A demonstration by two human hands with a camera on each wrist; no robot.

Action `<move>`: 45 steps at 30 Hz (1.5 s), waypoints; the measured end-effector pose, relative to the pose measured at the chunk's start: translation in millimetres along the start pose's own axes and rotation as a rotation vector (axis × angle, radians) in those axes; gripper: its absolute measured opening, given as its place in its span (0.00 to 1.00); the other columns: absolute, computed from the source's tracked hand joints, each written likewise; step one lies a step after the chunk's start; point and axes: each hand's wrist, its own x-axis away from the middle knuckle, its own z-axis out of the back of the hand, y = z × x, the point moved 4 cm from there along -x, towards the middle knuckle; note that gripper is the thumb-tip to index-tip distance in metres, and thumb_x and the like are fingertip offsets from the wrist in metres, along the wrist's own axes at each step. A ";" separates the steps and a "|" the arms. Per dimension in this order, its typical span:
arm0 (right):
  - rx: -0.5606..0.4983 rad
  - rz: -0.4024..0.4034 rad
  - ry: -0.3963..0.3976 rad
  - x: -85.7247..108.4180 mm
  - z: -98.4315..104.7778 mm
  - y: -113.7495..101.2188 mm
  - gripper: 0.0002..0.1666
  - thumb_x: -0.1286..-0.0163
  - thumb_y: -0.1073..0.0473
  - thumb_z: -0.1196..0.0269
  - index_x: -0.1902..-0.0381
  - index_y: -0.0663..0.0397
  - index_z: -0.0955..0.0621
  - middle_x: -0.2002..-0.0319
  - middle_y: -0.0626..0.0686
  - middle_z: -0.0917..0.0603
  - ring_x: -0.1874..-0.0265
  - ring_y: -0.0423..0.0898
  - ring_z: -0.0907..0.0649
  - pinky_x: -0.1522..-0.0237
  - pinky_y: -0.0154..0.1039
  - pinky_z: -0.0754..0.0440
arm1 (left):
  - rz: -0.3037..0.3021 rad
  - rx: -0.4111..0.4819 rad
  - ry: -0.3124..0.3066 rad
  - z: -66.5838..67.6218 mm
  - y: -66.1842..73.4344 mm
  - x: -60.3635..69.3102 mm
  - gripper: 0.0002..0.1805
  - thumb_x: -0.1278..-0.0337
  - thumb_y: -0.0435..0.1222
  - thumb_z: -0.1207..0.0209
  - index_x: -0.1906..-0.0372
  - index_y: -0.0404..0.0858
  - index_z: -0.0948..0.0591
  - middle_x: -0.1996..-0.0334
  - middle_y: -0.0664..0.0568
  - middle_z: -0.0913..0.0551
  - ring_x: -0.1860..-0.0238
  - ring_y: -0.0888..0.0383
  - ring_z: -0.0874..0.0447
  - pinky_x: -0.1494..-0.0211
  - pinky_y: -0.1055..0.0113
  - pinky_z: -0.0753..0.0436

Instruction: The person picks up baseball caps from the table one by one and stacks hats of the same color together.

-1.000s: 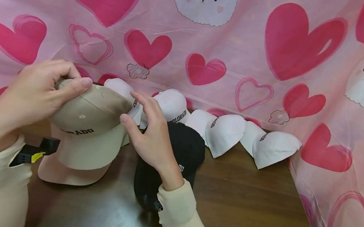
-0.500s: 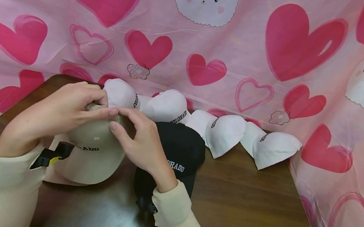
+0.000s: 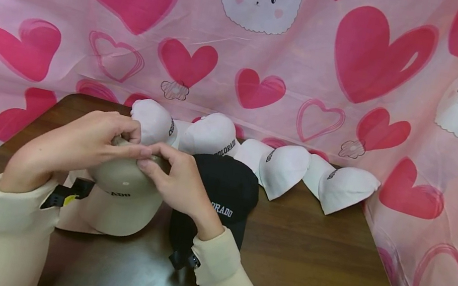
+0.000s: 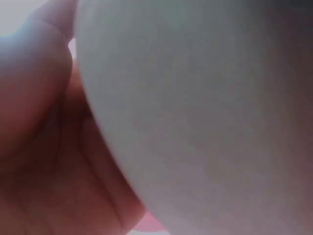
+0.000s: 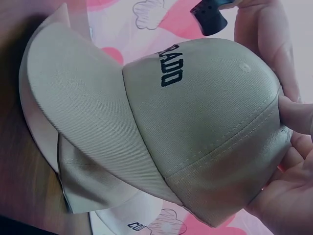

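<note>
A beige baseball cap (image 3: pixel 125 211) with dark lettering is between my hands, its brim toward me. My left hand (image 3: pixel 86 143) grips the crown from the left and top. My right hand (image 3: pixel 178 182) pinches the crown's right side between thumb and fingers. In the right wrist view the cap (image 5: pixel 205 107) shows its brim and side seams, and right-hand fingers (image 5: pixel 288 205) hold its edge. Under it is another beige cap (image 5: pixel 93 178), mostly hidden; its pinkish brim (image 3: pixel 74 224) shows in the head view. Close cap fabric (image 4: pixel 190 122) fills most of the left wrist view.
A black cap (image 3: pixel 227 178) lies just right of the beige ones, partly behind my right forearm. Several white caps (image 3: pixel 285 165) line the back of the brown wooden table (image 3: pixel 313 265). A pink heart-patterned cloth (image 3: pixel 301 48) hangs behind and at the sides.
The held beige cap has come down and to the right, over the other cap. My left hand moved with it, and my right hand went from beside the crown to pinching it.
</note>
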 end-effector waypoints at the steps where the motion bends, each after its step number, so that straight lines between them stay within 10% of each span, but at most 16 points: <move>1: -0.007 -0.002 -0.001 0.1 0.3 0.1 0.08 0.24 0.57 0.31 0.51 0.52 0.13 0.63 0.46 0.13 0.64 0.36 0.21 0.58 0.29 0.21 | 0.000 0.010 -0.006 0.3 -1.4 0.4 0.13 0.31 0.50 0.31 0.69 0.52 0.20 0.76 0.60 0.27 0.69 0.60 0.30 0.66 0.65 0.29; 11: -0.095 -0.036 0.002 0.6 3.6 0.2 0.09 0.22 0.55 0.33 0.50 0.52 0.13 0.61 0.46 0.13 0.62 0.36 0.19 0.57 0.31 0.19 | 0.039 0.148 -0.043 15.1 -32.4 16.8 0.06 0.25 0.44 0.35 0.63 0.57 0.17 0.72 0.59 0.20 0.67 0.58 0.20 0.64 0.67 0.22; 16: -0.202 -0.076 0.012 1.8 6.2 2.9 0.10 0.22 0.57 0.34 0.48 0.54 0.14 0.62 0.50 0.14 0.65 0.37 0.20 0.61 0.32 0.20 | 0.122 0.421 -0.163 18.6 -52.1 28.7 0.06 0.19 0.41 0.42 0.56 0.46 0.16 0.60 0.48 0.15 0.54 0.53 0.13 0.56 0.62 0.13; 26: -0.350 -0.122 0.032 1.2 4.7 8.9 0.11 0.21 0.61 0.35 0.47 0.61 0.16 0.63 0.57 0.17 0.69 0.38 0.22 0.65 0.32 0.24 | -0.006 0.489 -0.174 27.3 -75.7 40.2 0.09 0.22 0.28 0.47 0.47 0.41 0.20 0.60 0.46 0.15 0.55 0.49 0.15 0.52 0.63 0.16; 33: -0.414 -0.221 0.065 -0.1 -0.9 17.6 0.15 0.20 0.60 0.37 0.41 0.60 0.17 0.55 0.54 0.14 0.61 0.37 0.18 0.57 0.30 0.20 | 0.064 0.530 -0.146 23.8 -89.0 37.3 0.09 0.20 0.30 0.47 0.44 0.40 0.23 0.59 0.45 0.19 0.53 0.49 0.17 0.54 0.62 0.15; 45: -0.378 -0.240 -0.004 -3.0 -8.6 29.8 0.30 0.24 0.68 0.35 0.27 0.51 0.23 0.31 0.50 0.21 0.43 0.40 0.18 0.41 0.33 0.19 | 0.186 0.893 -0.183 7.1 -118.9 33.9 0.09 0.15 0.31 0.55 0.41 0.38 0.28 0.54 0.47 0.16 0.54 0.50 0.11 0.55 0.55 0.10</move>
